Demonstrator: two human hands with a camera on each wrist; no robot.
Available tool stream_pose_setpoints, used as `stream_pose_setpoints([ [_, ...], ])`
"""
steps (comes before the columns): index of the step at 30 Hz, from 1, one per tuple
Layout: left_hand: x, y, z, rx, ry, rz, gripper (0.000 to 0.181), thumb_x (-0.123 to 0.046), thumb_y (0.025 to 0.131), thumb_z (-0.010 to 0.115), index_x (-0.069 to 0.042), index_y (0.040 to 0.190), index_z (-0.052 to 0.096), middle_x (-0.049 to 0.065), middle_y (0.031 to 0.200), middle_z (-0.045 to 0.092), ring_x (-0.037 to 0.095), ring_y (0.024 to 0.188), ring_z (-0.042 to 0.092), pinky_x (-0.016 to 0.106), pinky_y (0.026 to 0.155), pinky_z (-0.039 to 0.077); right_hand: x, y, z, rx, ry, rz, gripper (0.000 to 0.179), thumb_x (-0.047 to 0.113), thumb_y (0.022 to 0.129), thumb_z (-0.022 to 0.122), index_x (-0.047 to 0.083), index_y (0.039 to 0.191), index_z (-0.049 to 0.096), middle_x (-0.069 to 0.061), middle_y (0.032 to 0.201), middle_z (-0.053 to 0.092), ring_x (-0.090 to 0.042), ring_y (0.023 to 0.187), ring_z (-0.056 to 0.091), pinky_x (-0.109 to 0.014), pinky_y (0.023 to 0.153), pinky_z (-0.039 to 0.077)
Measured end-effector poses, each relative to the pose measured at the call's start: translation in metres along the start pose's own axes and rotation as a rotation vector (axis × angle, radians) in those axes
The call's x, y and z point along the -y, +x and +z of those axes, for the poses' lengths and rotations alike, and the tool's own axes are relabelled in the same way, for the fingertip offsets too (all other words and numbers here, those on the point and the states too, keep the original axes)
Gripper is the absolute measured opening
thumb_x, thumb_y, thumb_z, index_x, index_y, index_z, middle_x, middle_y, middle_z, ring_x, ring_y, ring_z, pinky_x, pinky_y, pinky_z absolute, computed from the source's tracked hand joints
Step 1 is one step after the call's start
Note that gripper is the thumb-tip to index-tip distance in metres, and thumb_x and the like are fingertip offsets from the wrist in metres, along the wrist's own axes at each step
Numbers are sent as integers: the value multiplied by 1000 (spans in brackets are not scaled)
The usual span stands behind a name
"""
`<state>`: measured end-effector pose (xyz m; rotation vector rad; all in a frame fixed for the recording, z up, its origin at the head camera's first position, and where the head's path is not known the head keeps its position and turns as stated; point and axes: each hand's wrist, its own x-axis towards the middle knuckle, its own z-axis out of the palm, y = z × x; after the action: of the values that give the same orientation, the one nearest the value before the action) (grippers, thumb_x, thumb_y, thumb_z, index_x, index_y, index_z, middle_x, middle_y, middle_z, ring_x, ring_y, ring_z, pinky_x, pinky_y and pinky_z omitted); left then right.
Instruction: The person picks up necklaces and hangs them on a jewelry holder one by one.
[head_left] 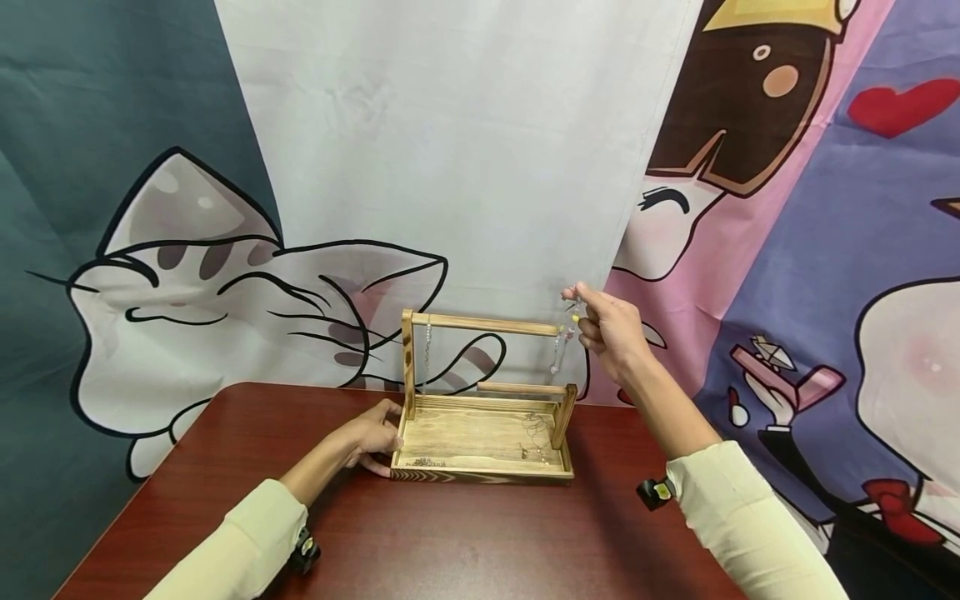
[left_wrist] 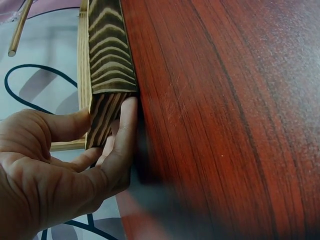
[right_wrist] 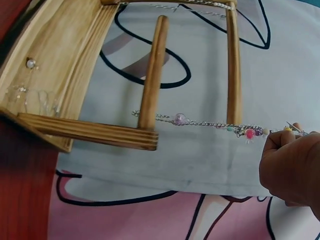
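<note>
On a red-brown table (head_left: 480, 542): left hand (head_left: 371, 437) on a wooden jewelry stand (head_left: 472, 429), right hand (head_left: 617, 333) with a beaded chain (right_wrist: 242, 131)

Toward the far edge of the table, near the middle: pale wooden stand with a shallow tray (head_left: 465, 440) as its base, a tall post (head_left: 408, 362) at the left and a short post (head_left: 564, 417) at the right. From the tall post, a long upper bar (head_left: 487, 323), free at its right end; from the short post, a shorter lower bar (head_left: 521, 388), pointing left.

At the tray's left end: left hand low beside the table surface, thumb and fingers curled around the wooden corner, gripping it.

Just beyond the free end of the upper bar: right hand raised, thumb and fingertips pinched together on the beaded chain, silvery, with a lilac bead (right_wrist: 179, 119) and smaller colored ones. Chain dangling from the fingers close to the bar's end; contact with the wood impossible to tell.

On the upper bar, near the tall post: second silvery chain (head_left: 428, 346) with whitish beads, hanging straight down. Inside the tray: dark tangle (head_left: 425, 462) at the front left; at the right, fine jewelry pieces (head_left: 527, 452), too small to make out.

Around the forearms, cream sleeves (head_left: 720, 500). Behind everything, a cloth backdrop (head_left: 480, 150) with a smiling cartoon cat (head_left: 180, 317) at the left.
</note>
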<state>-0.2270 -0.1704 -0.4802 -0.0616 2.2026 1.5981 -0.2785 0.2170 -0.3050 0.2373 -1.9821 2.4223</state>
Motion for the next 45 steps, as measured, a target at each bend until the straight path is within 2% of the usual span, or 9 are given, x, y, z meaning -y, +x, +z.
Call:
stream_pose_setpoints([
  [6,0,0,0,2,0,-3,62,12,99,61,-1,155,38,24,116,59,30,92,71,50,67,73,-10,1,-6,-21,-33,25,28,34,116,65,22,101,86,12,56,28,-3,48,29,-24,54,14],
  [13,0,0,0,1,1,-4,63,12,99,62,0,155,38,25,116,61,31,93,72,50,67,73,-20,0,-5,-14,-83,50,29,36,117,65,23,101,86,13,55,29,-2,48,28,-17,48,23],
  [23,-1,-1,0,8,-5,-4,65,13,96,62,-1,155,38,24,115,61,30,92,71,49,66,73,-32,1,6,15,-81,63,32,32,118,63,24,97,87,15,53,30,-2,48,26,-16,46,21],
  [31,0,0,1,2,1,-5,65,14,97,63,0,156,38,23,115,63,30,93,71,48,65,73,-39,2,14,5,-74,79,32,31,118,63,24,98,87,15,53,31,-2,47,27,-15,44,22],
  [33,0,0,1,1,2,-4,65,14,98,63,-1,156,38,23,115,62,30,93,71,48,65,73,-41,2,17,2,-74,80,32,30,117,63,25,97,87,15,54,37,-2,46,27,-15,44,22],
  [35,1,0,1,0,-1,-4,64,14,98,62,0,156,38,23,114,62,31,93,71,48,65,73,-42,2,19,1,-76,79,32,30,117,64,25,97,87,15,59,49,-2,46,28,-15,43,23],
  [39,0,0,0,-3,5,-5,64,13,99,62,-1,156,38,24,117,64,31,95,71,49,66,73,-44,3,25,3,-77,76,31,29,117,64,26,95,87,13,82,74,-1,46,29,-15,43,24],
  [41,0,0,-1,-3,10,-6,64,13,99,63,-1,157,38,24,118,64,32,96,71,49,66,73,-45,2,28,2,-73,79,31,29,117,65,25,95,87,13,90,79,-1,46,29,-15,43,23],
  [45,0,-1,-1,-4,12,-8,65,12,99,63,-1,157,38,23,117,63,32,96,72,49,67,74,-48,2,34,-6,-69,87,30,29,116,66,24,95,87,13,94,80,-1,46,29,-15,43,23],
])
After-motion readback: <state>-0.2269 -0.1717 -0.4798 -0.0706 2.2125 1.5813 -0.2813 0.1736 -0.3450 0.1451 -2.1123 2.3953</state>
